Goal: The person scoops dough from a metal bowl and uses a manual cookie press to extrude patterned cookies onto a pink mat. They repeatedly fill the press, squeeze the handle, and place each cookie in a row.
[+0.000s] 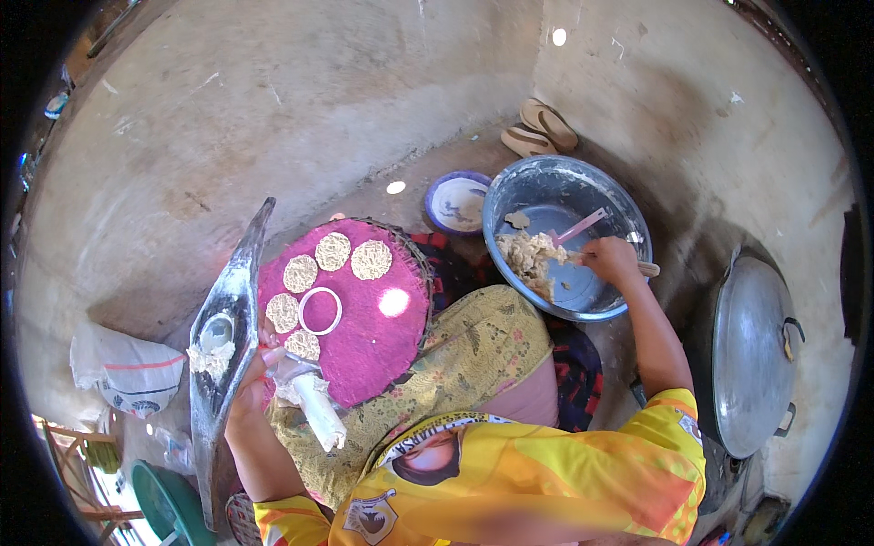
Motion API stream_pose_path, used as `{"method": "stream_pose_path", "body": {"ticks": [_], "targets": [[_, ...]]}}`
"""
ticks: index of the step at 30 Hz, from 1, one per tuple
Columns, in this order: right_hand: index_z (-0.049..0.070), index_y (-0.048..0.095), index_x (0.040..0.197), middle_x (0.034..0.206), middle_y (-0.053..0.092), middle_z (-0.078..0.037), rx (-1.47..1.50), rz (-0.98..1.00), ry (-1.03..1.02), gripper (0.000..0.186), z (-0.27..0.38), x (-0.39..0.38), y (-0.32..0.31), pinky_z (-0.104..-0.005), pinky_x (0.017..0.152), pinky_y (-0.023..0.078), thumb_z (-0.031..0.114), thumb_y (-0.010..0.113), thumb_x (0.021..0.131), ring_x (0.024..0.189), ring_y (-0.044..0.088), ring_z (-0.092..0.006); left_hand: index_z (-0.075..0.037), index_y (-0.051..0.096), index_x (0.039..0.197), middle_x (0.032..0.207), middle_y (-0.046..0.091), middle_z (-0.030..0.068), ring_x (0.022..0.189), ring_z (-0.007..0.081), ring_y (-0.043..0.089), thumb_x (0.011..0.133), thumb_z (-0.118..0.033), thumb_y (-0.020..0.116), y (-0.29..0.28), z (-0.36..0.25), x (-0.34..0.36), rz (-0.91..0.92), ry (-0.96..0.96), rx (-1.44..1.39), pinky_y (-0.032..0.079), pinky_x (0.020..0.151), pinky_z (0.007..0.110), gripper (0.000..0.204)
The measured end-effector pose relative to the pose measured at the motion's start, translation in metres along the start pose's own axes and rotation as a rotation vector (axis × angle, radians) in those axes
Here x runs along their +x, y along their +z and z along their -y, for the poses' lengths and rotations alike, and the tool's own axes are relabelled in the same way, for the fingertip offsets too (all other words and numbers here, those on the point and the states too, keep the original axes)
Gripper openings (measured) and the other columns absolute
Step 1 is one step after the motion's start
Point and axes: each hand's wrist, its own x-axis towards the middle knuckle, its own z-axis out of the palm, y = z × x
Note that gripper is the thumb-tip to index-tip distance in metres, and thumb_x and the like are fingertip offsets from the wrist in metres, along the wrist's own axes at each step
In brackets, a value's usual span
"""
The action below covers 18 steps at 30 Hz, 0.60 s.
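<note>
My left hand [248, 384] is closed around a long dark wooden press [223, 300] with pointed ends, tilted upright. Pale dough [211, 360] clings at the round hole in its middle. Beside that hand, a white cylinder [319, 414] with clear plastic at its upper end stands out over my lap; how it is held is partly hidden. In the blue-grey basin [637, 214], my right hand [612, 261] grips a wooden-handled utensil [648, 269], its working end at the lumpy dough [533, 259]. A pink-handled utensil [583, 225] leans in the same dough.
Several flat dough rounds [371, 260] and a white ring [320, 311] lie on a round magenta-covered board [382, 346]. Behind the basin are a purple-rimmed bowl [455, 202] and sandals [542, 127]. A large metal lid [756, 355] stands at right, a white sack [137, 373] and green basin [168, 505] at left.
</note>
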Motion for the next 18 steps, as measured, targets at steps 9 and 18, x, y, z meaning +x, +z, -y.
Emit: {"method": "stream_pose_path", "body": {"ticks": [9, 18], "targets": [[0.007, 0.063, 0.098, 0.086, 0.065, -0.012, 0.466, -0.074, -0.34, 0.023, 0.039, -0.038, -0.046, -0.0349, 0.067, 0.048, 0.015, 0.063, 0.077, 0.077, 0.062, -0.0277, -0.001, 0.051, 0.112, 0.1, 0.058, 0.0131, 0.089, 0.02, 0.059, 0.076, -0.022, 0.063, -0.022, 0.018, -0.001, 0.136, -0.207, -0.369, 0.05, 0.076, 0.034, 0.043], [-0.004, 0.056, 0.106, 0.079, 0.059, -0.002, 1.203, 0.372, -0.624, 0.024, 0.126, -0.07, -0.123, -0.0226, 0.058, 0.045, 0.005, 0.057, 0.084, 0.066, 0.054, -0.0078, -0.002, 0.057, 0.107, 0.1, 0.063, 0.0091, 0.089, 0.014, 0.06, 0.073, -0.015, 0.066, 0.033, 0.024, 0.003, 0.181, -0.359, -0.074, 0.048, 0.08, 0.026, 0.038]]}}
